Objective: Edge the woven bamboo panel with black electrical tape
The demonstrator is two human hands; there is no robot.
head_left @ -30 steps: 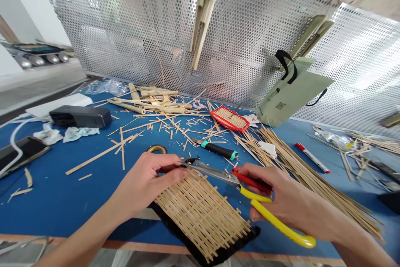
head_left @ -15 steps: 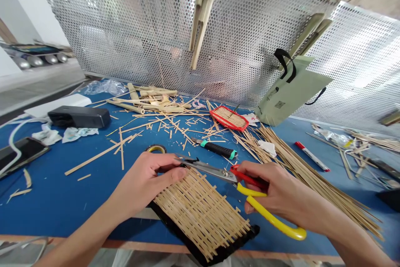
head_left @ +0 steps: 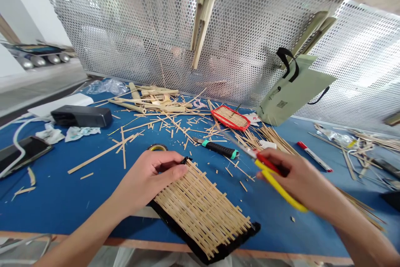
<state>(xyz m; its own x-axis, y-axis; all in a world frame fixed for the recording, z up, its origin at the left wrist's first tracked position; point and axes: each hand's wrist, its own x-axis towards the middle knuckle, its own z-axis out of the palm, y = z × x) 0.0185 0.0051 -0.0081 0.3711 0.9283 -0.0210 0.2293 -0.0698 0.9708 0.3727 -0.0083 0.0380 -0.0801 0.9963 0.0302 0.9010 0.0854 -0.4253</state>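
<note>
My left hand [head_left: 150, 177] pinches the upper left corner of a woven bamboo mat [head_left: 200, 206] between thumb and fingers. Black tape [head_left: 184, 233] edges the mat's left and lower sides, while short strip ends stick out along its upper right side. My right hand [head_left: 290, 173] grips scissors [head_left: 265, 167] with red and yellow handles, held apart from the mat to its upper right. Their blades are blurred and point up and to the left. A utility knife [head_left: 220, 149] with a black and teal handle lies just beyond. Behind my left hand sits a tape roll [head_left: 157, 147], partly hidden.
Bamboo scraps [head_left: 168, 125] litter the blue table [head_left: 56, 204]. A red-edged woven piece [head_left: 230, 118], a green paper bag [head_left: 287, 92] and a red-and-white marker [head_left: 314, 156] are farther back. On the left are a black box [head_left: 81, 116] and a phone-like dark device [head_left: 23, 154]. A perforated metal panel [head_left: 131, 29] rises behind.
My right hand has drawn the scissors away from the mat's upper corner, up and to the right. My left hand still holds the mat in nearly the same place.
</note>
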